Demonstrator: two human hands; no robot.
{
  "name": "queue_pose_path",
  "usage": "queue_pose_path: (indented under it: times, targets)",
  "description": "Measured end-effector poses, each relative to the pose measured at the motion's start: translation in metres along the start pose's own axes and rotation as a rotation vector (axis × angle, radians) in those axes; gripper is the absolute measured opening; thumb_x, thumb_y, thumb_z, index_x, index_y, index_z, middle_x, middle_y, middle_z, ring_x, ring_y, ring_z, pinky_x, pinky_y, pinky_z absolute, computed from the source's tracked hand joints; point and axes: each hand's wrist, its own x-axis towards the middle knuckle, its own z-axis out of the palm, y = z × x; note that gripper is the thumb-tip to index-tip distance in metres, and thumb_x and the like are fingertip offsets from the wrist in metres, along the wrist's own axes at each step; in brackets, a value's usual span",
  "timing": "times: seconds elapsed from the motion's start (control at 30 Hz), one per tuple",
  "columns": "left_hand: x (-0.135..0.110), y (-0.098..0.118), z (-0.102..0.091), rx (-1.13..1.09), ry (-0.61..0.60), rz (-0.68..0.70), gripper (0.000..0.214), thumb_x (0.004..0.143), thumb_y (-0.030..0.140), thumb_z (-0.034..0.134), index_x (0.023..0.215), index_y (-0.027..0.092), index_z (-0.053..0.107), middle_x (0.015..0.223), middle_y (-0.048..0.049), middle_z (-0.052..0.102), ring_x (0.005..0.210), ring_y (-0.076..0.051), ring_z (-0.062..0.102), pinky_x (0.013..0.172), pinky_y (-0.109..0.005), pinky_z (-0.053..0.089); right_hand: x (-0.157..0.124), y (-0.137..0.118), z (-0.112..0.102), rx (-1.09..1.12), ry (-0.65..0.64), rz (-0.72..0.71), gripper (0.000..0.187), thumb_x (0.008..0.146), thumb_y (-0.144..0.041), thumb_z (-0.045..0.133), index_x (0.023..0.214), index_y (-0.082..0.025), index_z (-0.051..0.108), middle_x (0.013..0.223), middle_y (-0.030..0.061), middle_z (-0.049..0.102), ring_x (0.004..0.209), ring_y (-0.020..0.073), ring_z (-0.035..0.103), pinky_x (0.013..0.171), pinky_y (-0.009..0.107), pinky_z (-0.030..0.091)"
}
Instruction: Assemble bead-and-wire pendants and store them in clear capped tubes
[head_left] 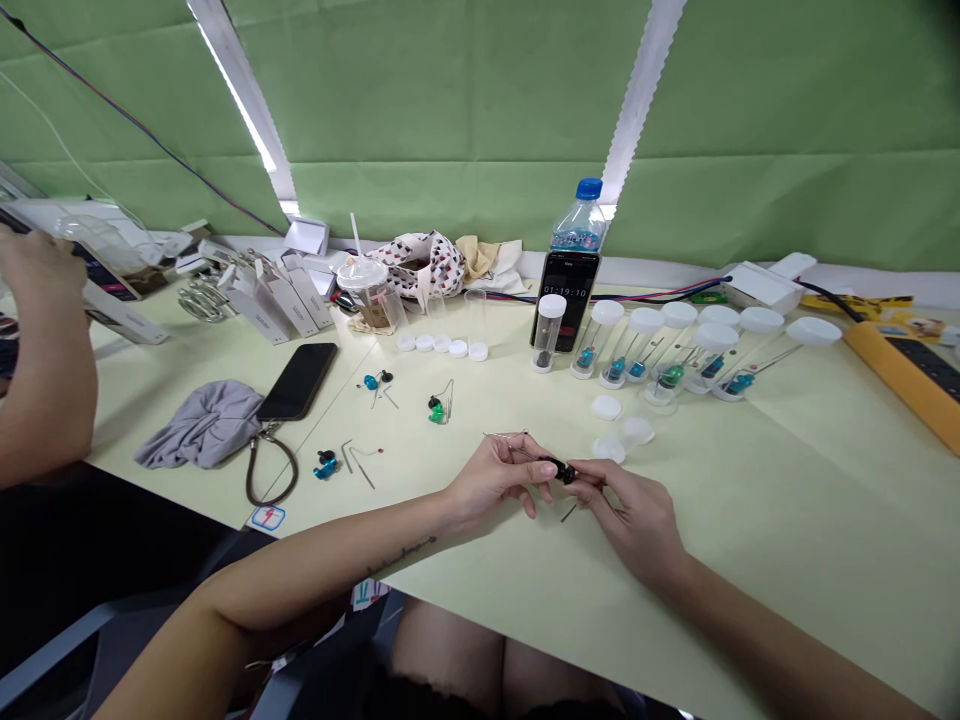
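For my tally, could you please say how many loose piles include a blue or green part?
3: a blue pile right of the flat phone, another blue pile nearer you, and a green pile farther right. Others may be hidden.

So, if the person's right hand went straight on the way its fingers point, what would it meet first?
The right hand would first meet the small black part at its fingertips, which it already seems to touch, then probably the left hand; exact depth is unclear.

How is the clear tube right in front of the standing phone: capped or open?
Capped: a white lid sits on top of the clear tube.
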Motion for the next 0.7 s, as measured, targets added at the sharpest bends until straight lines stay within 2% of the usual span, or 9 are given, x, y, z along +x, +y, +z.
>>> queue_pose_path:
  times: [0.7]
  targets:
    - [-0.0008,0.0005,0.0009,0.008,0.002,0.007,0.039,0.062,0.038,0.082,0.079,0.010,0.063,0.062,-0.0033,0.064,0.055,-0.012,0.061,0.044,-0.020,0.050,0.0004,0.0007,-0.0004,0.024,-0.018,0.019,0.015,0.093,-0.028,0.052,0.097,-0.022,0.065,0.065,-0.0004,0.070,0.052,0.0129,0.064,0.051,0.023,0.050]
